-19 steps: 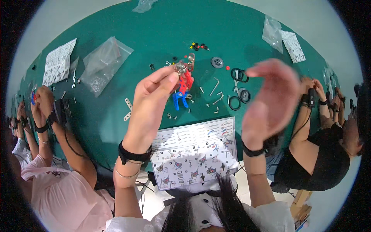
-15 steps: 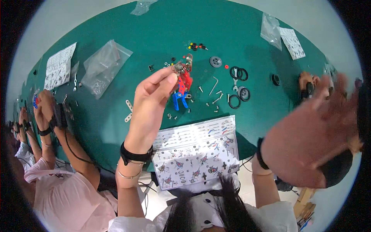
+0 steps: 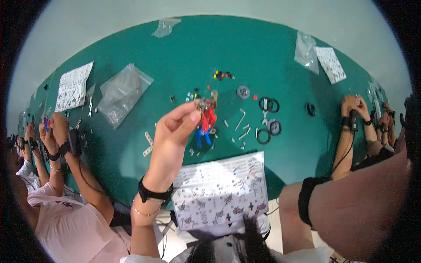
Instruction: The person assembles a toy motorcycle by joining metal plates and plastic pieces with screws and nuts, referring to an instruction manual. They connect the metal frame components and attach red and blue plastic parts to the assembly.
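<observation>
My left hand (image 3: pixel 173 131) is raised over the table, thumb and index finger pinching a small partly built toy model (image 3: pixel 208 120). Red and blue plastic pieces hang below the fingertips, and a metal strip sticks up at its top. Where the fingers grip, small metal parts are partly covered. My right hand (image 3: pixel 364 206) looms large and dark at the right, very close to the camera, past a black wristband. Its fingers cannot be made out. An instruction sheet (image 3: pixel 219 193) with drawings lies at the table's near edge, below the model.
Right of the model lie an L-shaped hex key (image 3: pixel 240 119), several screws, black tyre rings (image 3: pixel 264 136), a grey wheel (image 3: pixel 243 92) and a small wrench (image 3: pixel 265 117). Beside my left wrist are perforated strips (image 3: pixel 148 144). A plastic bag (image 3: pixel 125 94) lies left. Co-workers' hands (image 3: pixel 59 131) work at both sides.
My right hand has swung nearer the camera and right, its spread fingers no longer visible. The left hand keeps its pinch on the toy model. The whole view has shifted, the table appearing lower.
</observation>
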`<action>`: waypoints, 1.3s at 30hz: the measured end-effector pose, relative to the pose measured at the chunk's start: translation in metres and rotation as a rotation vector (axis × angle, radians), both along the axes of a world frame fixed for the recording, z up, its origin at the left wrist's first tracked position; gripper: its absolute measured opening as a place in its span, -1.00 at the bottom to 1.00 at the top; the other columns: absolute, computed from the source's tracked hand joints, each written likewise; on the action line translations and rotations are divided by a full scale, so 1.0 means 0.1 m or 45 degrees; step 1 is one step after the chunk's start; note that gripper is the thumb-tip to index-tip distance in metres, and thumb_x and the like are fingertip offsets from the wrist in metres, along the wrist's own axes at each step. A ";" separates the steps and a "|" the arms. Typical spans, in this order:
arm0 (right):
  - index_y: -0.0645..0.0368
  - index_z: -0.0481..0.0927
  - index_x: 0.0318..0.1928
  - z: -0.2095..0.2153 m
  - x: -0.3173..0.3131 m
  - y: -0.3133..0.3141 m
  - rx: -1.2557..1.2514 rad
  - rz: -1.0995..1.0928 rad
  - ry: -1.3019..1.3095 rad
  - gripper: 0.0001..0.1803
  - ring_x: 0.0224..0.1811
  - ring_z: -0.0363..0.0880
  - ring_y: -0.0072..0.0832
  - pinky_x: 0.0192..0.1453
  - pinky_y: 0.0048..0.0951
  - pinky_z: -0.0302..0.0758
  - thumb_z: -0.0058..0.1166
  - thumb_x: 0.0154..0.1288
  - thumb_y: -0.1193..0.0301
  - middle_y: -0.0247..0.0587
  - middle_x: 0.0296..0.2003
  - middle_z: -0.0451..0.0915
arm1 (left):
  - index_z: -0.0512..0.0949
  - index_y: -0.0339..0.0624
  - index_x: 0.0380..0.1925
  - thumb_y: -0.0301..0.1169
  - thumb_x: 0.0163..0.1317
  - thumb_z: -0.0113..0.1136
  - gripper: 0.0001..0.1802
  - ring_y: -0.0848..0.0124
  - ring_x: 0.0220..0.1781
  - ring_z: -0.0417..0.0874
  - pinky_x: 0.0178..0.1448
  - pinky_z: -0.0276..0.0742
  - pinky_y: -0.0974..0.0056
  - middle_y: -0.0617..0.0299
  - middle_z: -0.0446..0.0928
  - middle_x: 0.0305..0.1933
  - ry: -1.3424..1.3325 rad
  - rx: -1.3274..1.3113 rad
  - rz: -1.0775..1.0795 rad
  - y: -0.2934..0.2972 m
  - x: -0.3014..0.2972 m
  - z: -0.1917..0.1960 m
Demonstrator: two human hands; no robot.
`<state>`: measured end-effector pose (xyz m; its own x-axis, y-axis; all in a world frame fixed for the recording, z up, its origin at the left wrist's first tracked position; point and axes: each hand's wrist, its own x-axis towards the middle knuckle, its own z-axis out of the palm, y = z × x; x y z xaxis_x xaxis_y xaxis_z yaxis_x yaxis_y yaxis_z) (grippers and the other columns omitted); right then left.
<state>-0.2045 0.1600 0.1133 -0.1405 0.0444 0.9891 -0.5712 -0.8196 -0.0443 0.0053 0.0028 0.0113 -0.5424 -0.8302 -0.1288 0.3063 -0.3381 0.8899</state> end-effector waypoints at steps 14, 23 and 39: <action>0.32 0.03 0.30 -0.11 -0.11 0.01 -0.052 0.020 -0.058 -0.11 0.26 0.19 0.00 0.30 0.03 0.15 -0.03 0.18 -0.05 0.25 0.21 0.19 | 0.46 -0.38 -0.01 -0.37 0.26 0.08 -0.64 0.48 -0.07 0.53 0.12 0.35 0.35 0.19 0.57 -0.13 0.011 0.130 -0.020 0.03 -0.02 -0.02; 0.33 0.04 0.30 -0.16 -0.13 -0.02 -0.043 0.014 -0.077 -0.12 0.26 0.19 0.00 0.30 0.02 0.15 -0.03 0.18 -0.05 0.25 0.21 0.19 | 0.42 -0.43 -0.03 -0.32 0.24 0.06 -0.60 0.37 -0.10 0.56 0.12 0.38 0.29 0.10 0.54 -0.12 -0.034 0.169 0.034 0.03 -0.01 0.04; 0.33 0.04 0.30 -0.14 -0.19 -0.04 -0.006 -0.012 -0.084 -0.13 0.26 0.19 0.00 0.30 0.02 0.14 -0.04 0.19 -0.04 0.25 0.21 0.20 | 0.42 -0.42 -0.04 -0.28 0.24 0.01 -0.58 0.35 -0.10 0.55 0.14 0.35 0.28 0.09 0.53 -0.16 0.064 0.192 -0.024 0.02 -0.04 0.06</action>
